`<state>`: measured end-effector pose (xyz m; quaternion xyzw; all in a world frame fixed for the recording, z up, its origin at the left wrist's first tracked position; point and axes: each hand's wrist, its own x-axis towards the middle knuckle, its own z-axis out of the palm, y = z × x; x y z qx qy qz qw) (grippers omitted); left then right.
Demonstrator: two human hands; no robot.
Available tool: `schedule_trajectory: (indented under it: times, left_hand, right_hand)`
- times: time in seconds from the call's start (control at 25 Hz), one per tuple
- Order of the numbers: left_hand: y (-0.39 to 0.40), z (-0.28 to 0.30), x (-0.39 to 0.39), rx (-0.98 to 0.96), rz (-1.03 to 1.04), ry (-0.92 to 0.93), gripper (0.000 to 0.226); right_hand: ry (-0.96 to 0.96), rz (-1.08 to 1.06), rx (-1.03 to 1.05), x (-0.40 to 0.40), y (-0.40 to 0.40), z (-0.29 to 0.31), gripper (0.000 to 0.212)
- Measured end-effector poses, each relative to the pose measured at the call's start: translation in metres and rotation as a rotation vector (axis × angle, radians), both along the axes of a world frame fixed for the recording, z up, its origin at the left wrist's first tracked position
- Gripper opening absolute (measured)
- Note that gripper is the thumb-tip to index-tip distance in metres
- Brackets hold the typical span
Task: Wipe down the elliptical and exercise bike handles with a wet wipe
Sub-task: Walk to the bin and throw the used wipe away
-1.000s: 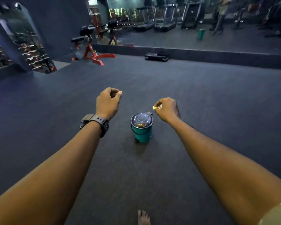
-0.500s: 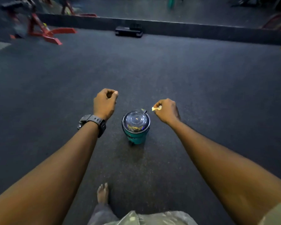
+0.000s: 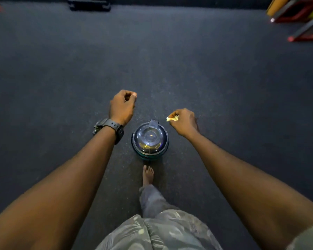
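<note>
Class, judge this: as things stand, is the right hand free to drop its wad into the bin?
Probably not yet: the right hand pinches the wad beside the bin, whose lid looks closed.

Both arms reach forward, left hand curled in a loose fist, right hand pinching a small scrap.

Dim, bluish gym light falls from above on the dark floor, brightest mid-frame and fading toward the corners. Faint glints mark the bin's glossy lid. Wide-angle stretch swells both forearms at the lower edges; top-edge equipment blurs.
</note>
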<state>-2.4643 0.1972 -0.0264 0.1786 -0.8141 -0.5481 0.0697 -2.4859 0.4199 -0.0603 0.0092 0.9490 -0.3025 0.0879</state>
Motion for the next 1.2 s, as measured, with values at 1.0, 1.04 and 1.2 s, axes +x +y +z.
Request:
schedule_trajectory:
  times: [1.0,1.04,1.2]
  left_hand:
    - [-0.029,-0.015,-0.118,0.034,-0.278,-0.07,0.014]
    - [-0.029,-0.016,-0.118,0.028,-0.281,-0.074,0.015]
    - [-0.026,-0.03,-0.122,0.03,-0.275,-0.131,0.012]
  right_hand:
    - [-0.111,-0.218,-0.047,-0.081,-0.06,-0.051,0.008]
    - [-0.107,-0.213,-0.044,-0.082,-0.063,-0.052,0.009]
    - [-0.105,-0.213,-0.016,-0.086,-0.068,-0.061,0.011]
